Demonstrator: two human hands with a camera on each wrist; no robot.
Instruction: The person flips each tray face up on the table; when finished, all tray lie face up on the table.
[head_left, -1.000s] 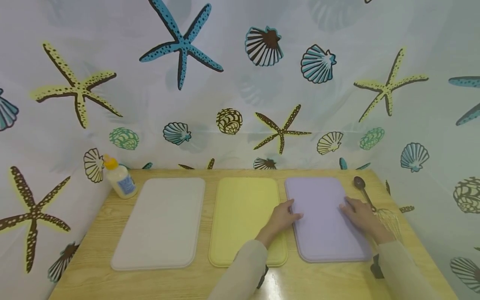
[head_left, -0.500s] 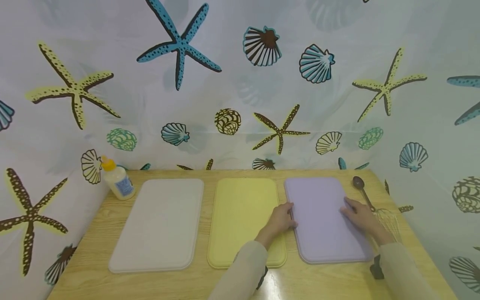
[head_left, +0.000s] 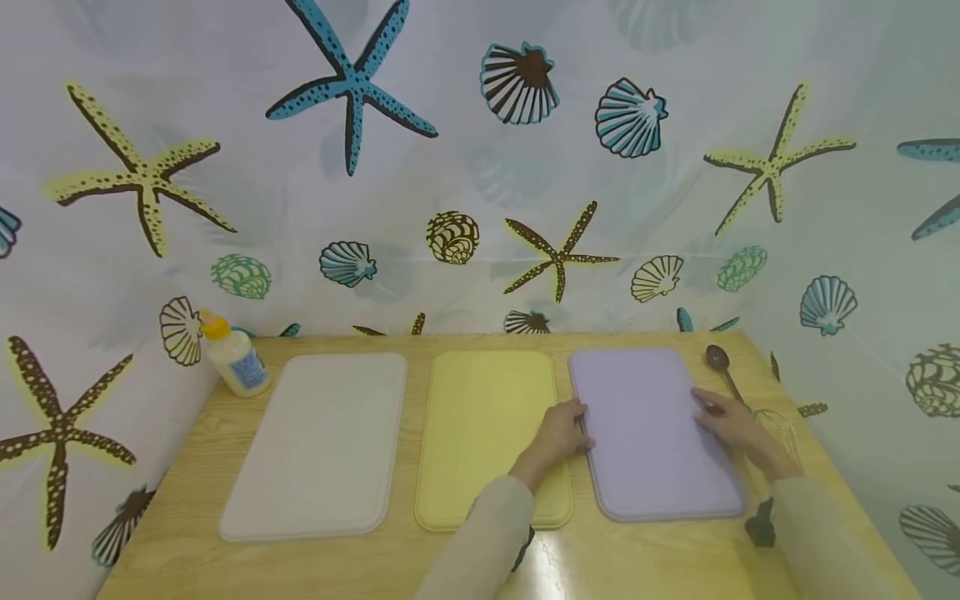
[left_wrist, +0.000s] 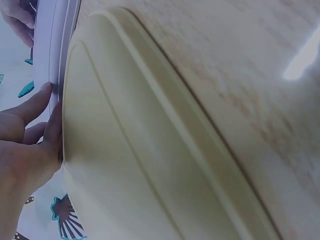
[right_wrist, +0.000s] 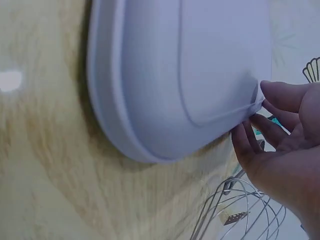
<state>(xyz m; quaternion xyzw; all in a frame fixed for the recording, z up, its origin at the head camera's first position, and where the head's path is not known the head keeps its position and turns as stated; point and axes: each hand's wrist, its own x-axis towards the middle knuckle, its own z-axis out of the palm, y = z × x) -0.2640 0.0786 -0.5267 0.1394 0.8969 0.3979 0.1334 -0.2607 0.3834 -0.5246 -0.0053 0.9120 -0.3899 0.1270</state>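
Observation:
A flat purple board (head_left: 645, 433) with rounded corners and a raised rim lies on the table, with a hand at each long side. My left hand (head_left: 553, 437) holds its left edge; in the left wrist view the thumb (left_wrist: 45, 92) touches the purple rim, the other fingers sit lower at the side. On the right edge, my right hand (head_left: 742, 429) pinches the rim, thumb above and fingers below, as the right wrist view shows the thumb (right_wrist: 272, 92). Beneath my left wrist lies a similar yellow board (head_left: 487, 433).
A white board (head_left: 322, 446) lies to the left. At the back left corner stands a glue bottle (head_left: 238, 362) with an orange cap. Right of the purple board are a dark spoon (head_left: 717, 358) and a wire whisk (right_wrist: 245, 200). A patterned curtain (head_left: 420, 183) hangs behind the table.
My left thumb has drawn back from the purple board's top to its left edge. The right hand has shifted slightly rightward along its side. The board looks to be in the same place.

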